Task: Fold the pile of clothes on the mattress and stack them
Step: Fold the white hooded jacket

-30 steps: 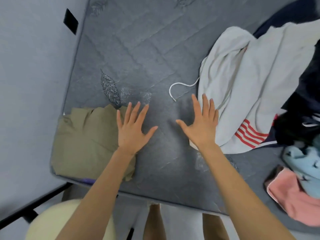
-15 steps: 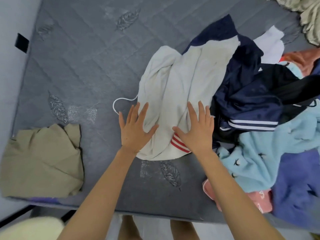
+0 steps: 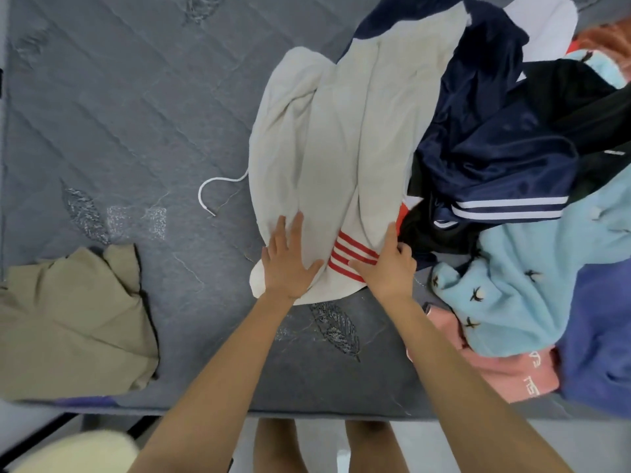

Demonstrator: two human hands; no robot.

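Note:
A white garment with red stripes lies spread on the grey mattress, its near hem towards me. My left hand rests flat on that hem, fingers apart. My right hand sits on the red stripes, its fingers curled over the garment's right edge. A white drawstring trails from the garment's left side. At the near left corner of the mattress lies a folded khaki garment. The unfolded pile covers the right side: a navy garment, a light blue fleece and a pink piece.
A black garment and a blue-purple one also lie in the pile. The mattress's front edge runs just in front of my legs. A cream round object and a dark bed frame sit below the near left corner.
My view and both hands have swung right, from bare mattress beside the khaki garment onto the white garment. My right fingers, flat before, now curl at its edge.

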